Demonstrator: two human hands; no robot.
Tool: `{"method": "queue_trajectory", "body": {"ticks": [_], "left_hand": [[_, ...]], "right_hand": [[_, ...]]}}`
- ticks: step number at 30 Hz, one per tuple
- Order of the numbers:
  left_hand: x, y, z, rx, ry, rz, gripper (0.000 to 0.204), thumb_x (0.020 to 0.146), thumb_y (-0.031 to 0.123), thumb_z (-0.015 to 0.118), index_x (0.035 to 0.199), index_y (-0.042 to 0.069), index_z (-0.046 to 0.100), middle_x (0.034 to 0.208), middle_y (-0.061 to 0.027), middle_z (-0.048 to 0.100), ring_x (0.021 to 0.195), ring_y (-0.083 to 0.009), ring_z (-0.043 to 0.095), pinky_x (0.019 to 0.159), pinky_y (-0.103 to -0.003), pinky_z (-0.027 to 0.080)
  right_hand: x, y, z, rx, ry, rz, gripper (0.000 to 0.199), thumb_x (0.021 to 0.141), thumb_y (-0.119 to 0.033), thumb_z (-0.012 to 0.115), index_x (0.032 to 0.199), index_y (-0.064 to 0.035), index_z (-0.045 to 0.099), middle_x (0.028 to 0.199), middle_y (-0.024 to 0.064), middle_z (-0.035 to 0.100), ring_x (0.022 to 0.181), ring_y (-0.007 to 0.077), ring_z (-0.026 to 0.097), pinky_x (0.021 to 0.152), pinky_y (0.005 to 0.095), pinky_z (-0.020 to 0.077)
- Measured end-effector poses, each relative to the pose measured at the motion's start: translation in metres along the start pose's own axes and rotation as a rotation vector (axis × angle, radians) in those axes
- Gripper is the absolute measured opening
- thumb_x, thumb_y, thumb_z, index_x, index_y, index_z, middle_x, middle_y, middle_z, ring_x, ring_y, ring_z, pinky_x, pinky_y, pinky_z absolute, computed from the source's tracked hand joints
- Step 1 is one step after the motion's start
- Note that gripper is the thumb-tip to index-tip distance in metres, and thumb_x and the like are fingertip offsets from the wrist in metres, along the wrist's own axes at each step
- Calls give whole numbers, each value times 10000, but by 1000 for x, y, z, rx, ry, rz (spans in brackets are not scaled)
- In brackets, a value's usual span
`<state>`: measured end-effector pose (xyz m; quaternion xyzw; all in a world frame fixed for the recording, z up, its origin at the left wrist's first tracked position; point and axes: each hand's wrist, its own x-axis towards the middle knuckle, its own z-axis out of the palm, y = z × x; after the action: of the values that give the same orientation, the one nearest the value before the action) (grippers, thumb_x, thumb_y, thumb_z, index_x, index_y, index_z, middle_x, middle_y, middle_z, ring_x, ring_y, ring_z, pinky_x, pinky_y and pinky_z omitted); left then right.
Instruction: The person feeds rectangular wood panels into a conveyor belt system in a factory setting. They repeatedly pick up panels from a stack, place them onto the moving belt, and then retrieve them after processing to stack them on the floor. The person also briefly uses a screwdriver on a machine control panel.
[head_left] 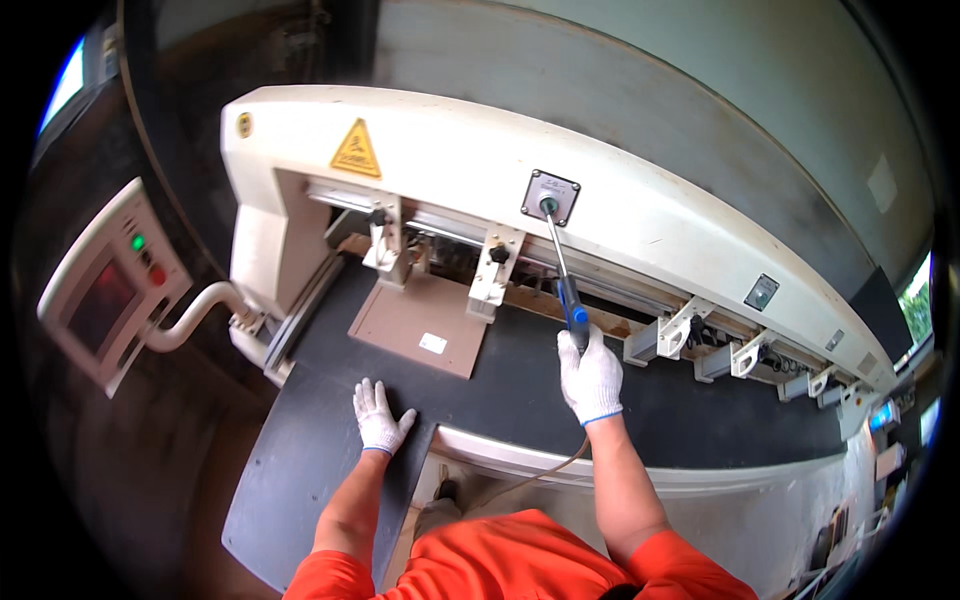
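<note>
My right hand, in a white knitted glove, is wrapped round a blue-and-black air blow gun with a long thin metal nozzle. In this view the nozzle's tip overlaps a small square metal plate with a round knob on the white machine; whether it touches cannot be told. A thin brown hose runs down from below that hand. On the dark worktop lies my left hand, gloved too, its fingers spread. Beyond it a flat brown panel with a white label rests partly under two white clamp heads.
The long white machine housing spans the far side, bearing a yellow warning triangle. More white clamp brackets line its underside to the right. At the left, a control panel with a screen, a green light and a red button stands on a curved arm.
</note>
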<state>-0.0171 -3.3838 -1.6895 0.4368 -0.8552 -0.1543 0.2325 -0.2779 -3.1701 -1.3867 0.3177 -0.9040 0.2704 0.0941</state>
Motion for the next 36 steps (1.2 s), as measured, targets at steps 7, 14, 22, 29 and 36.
{"method": "queue_trajectory", "body": {"ticks": [7,14,22,29,36], "left_hand": [[-174,-7,-62,26,64,-132,773,864,456,796,1434,-32,612,1597,-286,488,1529,-479,386,1303,-576,244],[-423,1,-118,-68,328,-202,449,900,270,792,1273,36,703,1360,-198,676,1353,-438,566,1205,-573,384],[-733,-39,-183,-1857,1403,-1105,452,1065,331,659,1372,5,602,1331,-202,680,1238,-380,663,1066,-502,547],[-1087,-87,-274,-1704,1788,-746,224,1019,371,682,1034,150,714,1058,-109,735,1095,-369,700,957,-517,563],[-1319,-78,-355,-1655,1849,-477,229,1047,273,490,1085,128,663,1203,-124,638,1136,-312,608,968,-509,496]], "right_hand": [[-104,0,26,377,-261,-223,463,990,-486,708,1206,-78,673,883,247,741,888,492,727,764,564,565],[-353,-2,72,421,-1191,-667,463,958,-461,693,1300,-149,713,1063,238,758,1051,463,717,916,533,570],[-556,-5,64,171,-1777,-1175,600,947,-459,706,1436,-116,647,1318,213,723,1221,416,686,1087,431,528],[-788,-121,31,-160,-1982,-1807,575,984,-576,662,1307,-102,670,1125,203,753,1076,404,719,946,461,550],[-975,-241,-21,44,-2110,-1868,359,930,-320,713,1188,-75,660,1080,200,734,1021,428,689,886,507,539]]}}
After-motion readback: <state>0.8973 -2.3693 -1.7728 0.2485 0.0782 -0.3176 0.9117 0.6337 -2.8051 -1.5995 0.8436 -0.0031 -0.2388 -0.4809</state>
